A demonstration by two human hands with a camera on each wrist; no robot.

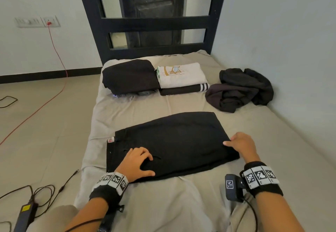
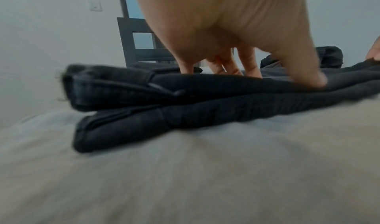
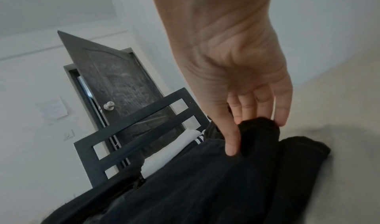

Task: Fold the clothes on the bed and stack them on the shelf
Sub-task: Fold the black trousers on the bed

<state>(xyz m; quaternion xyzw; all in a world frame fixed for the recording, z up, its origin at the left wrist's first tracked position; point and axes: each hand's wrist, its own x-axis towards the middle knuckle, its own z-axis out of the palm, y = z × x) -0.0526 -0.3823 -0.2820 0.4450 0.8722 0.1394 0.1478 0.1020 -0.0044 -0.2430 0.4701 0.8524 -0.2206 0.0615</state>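
My left hand [image 1: 137, 161] presses spread fingers on the folded black trousers [image 1: 172, 140] lying on the bed [image 1: 181, 204]; my right hand [image 1: 241, 145] pinches their far-right corner, fingertips hidden under cloth.

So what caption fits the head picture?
Left hand presses black trousers flat; right hand pinches their edge.

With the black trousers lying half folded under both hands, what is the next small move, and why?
Probably the right hand should carry the end it pinches across toward the left hand, which presses the black trousers flat near the waistband. The garment lies long on the bed, longer than the folded white shirt.
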